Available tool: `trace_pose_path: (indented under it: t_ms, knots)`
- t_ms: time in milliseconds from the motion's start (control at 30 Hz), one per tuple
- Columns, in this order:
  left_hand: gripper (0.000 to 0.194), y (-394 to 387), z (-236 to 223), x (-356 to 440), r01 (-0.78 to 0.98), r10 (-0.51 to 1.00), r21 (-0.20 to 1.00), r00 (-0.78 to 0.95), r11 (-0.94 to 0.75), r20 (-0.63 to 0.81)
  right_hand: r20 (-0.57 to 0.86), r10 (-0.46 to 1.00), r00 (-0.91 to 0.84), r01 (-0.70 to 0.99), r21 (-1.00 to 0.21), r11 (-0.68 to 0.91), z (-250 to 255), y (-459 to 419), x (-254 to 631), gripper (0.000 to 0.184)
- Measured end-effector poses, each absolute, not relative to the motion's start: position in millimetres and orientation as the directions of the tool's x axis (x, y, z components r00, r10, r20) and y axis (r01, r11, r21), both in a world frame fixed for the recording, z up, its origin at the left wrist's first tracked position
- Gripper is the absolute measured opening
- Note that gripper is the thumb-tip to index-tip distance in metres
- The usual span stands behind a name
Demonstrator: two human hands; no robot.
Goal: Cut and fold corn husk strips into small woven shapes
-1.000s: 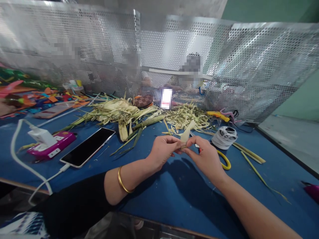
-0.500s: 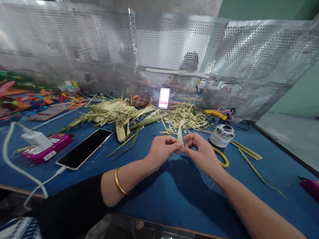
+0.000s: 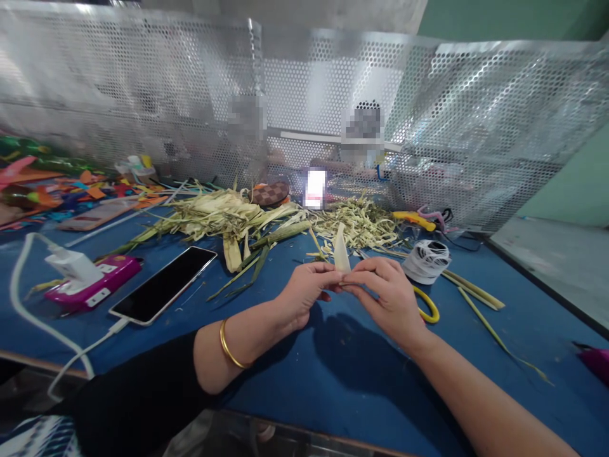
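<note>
A pale strip of husk (image 3: 341,251) stands upright between my two hands, its pointed tip up and its lower end pinched. My left hand (image 3: 309,289) closes thumb and fingertips on the strip's base from the left. From the right, my right hand (image 3: 387,295) pinches the same base, its fingertips meeting those of the left. The exact fold at the fingertips is hidden. Just beyond my right hand sits a roll of white cord (image 3: 427,261), and a yellow loop handle (image 3: 431,308) shows beside the wrist. Behind the strip lies a heap of shredded husk (image 3: 359,222).
Whole husks and leaves (image 3: 214,216) are piled left of centre. A phone (image 3: 164,285) charges beside a purple power strip (image 3: 95,285). Long stalks (image 3: 476,291) lie at the right. A perforated metal screen (image 3: 323,82) borders the table's back, with people visible behind it.
The husk strip now shows wider, turned more toward me. My right hand has rolled over, its fingers now straighter and laid across the strip's base. My left hand stays nearly in place.
</note>
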State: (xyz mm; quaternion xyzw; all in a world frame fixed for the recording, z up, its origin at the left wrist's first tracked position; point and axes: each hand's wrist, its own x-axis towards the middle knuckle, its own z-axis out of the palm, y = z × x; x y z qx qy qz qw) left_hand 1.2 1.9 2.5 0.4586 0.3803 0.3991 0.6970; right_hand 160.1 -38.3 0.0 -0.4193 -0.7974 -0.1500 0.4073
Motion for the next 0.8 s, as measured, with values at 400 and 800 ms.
trace_pose_path:
  t_ms: [400, 800]
  knots:
    - [0.016, -1.4, 2.1, 4.5, -0.194, 0.949, 0.972, 0.309, 0.132, -0.068, 0.65, 0.756, -0.075, 0.706, -0.501, 0.501, -6.9, -36.3, 157.5, 0.009]
    - [0.008, 0.2, 4.1, 4.4, -0.114, 0.947, 0.993, 0.313, -0.037, 0.071, 0.45, 0.886, 0.114, 0.569, -0.761, 0.313, -1.1, -37.2, 153.7, 0.013]
